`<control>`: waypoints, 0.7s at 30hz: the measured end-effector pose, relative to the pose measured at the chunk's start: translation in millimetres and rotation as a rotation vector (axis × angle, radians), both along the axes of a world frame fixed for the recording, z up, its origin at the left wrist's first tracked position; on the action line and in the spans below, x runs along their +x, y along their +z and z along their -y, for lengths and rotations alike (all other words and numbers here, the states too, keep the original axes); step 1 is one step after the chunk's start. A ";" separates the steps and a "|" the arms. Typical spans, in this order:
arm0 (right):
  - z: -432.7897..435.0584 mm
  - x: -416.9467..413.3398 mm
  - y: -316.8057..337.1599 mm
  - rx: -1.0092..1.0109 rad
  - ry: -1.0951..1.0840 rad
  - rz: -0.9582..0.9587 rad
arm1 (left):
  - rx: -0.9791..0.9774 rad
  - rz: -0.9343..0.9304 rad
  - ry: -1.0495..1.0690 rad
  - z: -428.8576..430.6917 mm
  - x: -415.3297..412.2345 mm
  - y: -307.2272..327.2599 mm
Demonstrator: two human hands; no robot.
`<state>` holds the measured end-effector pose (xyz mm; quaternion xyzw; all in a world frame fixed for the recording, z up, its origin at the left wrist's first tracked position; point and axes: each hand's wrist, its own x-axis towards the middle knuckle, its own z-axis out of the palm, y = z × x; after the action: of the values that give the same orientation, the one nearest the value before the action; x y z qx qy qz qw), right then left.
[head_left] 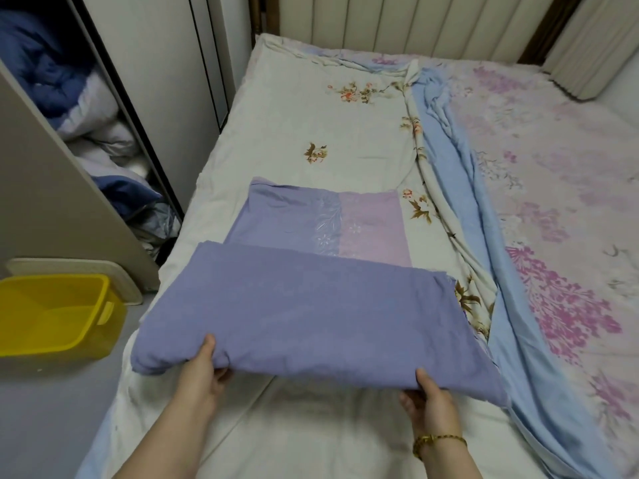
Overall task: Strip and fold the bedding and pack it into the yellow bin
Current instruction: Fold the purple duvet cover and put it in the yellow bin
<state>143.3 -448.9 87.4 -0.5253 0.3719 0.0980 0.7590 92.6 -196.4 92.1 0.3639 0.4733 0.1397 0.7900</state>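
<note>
A purple folded cover (311, 312) lies across the near part of the bed, its near fold lifted off the mattress. My left hand (202, 375) grips its near left edge, thumb on top and fingers underneath. My right hand (430, 402) grips the near right edge the same way. The far part of the cover shows a lilac band with a pale flower print. The yellow bin (52, 316) stands on the floor left of the bed and holds nothing that I can see.
A white flowered sheet (311, 126) covers the mattress. A pink and blue floral sheet (539, 188) is pushed to the right half. An open wardrobe (69, 108) at the left holds blue and white quilts. A padded headboard (397, 22) closes the far end.
</note>
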 end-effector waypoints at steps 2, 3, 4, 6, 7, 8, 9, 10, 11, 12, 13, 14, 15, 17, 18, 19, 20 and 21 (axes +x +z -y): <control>3.0 -10.0 20.6 -0.003 -0.004 0.041 | 0.081 0.033 -0.020 1.2 -9.9 17.5; 4.2 -17.5 30.6 -0.013 0.004 0.048 | 0.112 0.040 -0.019 0.8 -17.4 25.2; 6.3 -25.9 37.5 -0.030 0.006 0.054 | 0.142 0.045 -0.013 -0.8 -27.0 30.5; 10.9 -46.9 54.1 -0.071 -0.019 0.085 | 0.186 0.032 -0.004 -3.3 -50.1 37.4; 13.0 -55.7 60.3 -0.096 -0.033 0.097 | 0.207 0.018 0.004 -3.4 -60.3 38.8; 14.5 -64.2 66.1 -0.123 -0.051 0.113 | 0.230 -0.003 0.022 -4.5 -70.8 41.0; 15.2 -69.8 71.8 -0.147 -0.065 0.135 | 0.260 -0.016 0.036 -3.8 -76.1 46.5; 15.8 -73.2 75.2 -0.171 -0.075 0.153 | 0.304 -0.028 0.049 -3.6 -79.2 52.1; 15.6 -74.9 78.7 -0.194 -0.073 0.165 | 0.342 -0.043 0.050 -4.1 -79.5 55.8; 15.8 -74.5 81.3 -0.217 -0.069 0.170 | 0.371 -0.053 0.039 -3.3 -78.7 59.2; 16.1 -71.9 83.0 -0.240 -0.065 0.173 | 0.404 -0.069 0.030 -2.4 -76.5 62.4; 16.3 -67.6 83.3 -0.267 -0.056 0.175 | 0.438 -0.082 0.034 -3.5 -73.5 64.9; 16.0 -62.6 83.8 -0.296 -0.046 0.172 | 0.463 -0.088 0.034 -4.9 -69.5 66.3; 14.7 -50.6 83.1 -0.356 -0.018 0.165 | 0.491 -0.114 0.037 -7.4 -59.4 67.7; 13.4 -41.6 82.1 -0.388 0.002 0.167 | 0.493 -0.134 0.035 -10.6 -50.8 67.8; 11.3 -32.9 82.5 -0.422 0.020 0.175 | 0.488 -0.149 0.032 -12.8 -42.0 70.3; 8.8 -23.1 83.1 -0.459 0.037 0.187 | 0.496 -0.170 0.036 -15.2 -32.4 71.9; 5.6 -9.5 83.4 -0.491 0.057 0.203 | 0.486 -0.177 0.034 -19.9 -18.8 71.5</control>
<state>133.8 -454.5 170.7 -0.7112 0.2917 -0.0268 0.6391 73.8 -176.5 163.6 0.5457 0.4991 0.2303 0.6325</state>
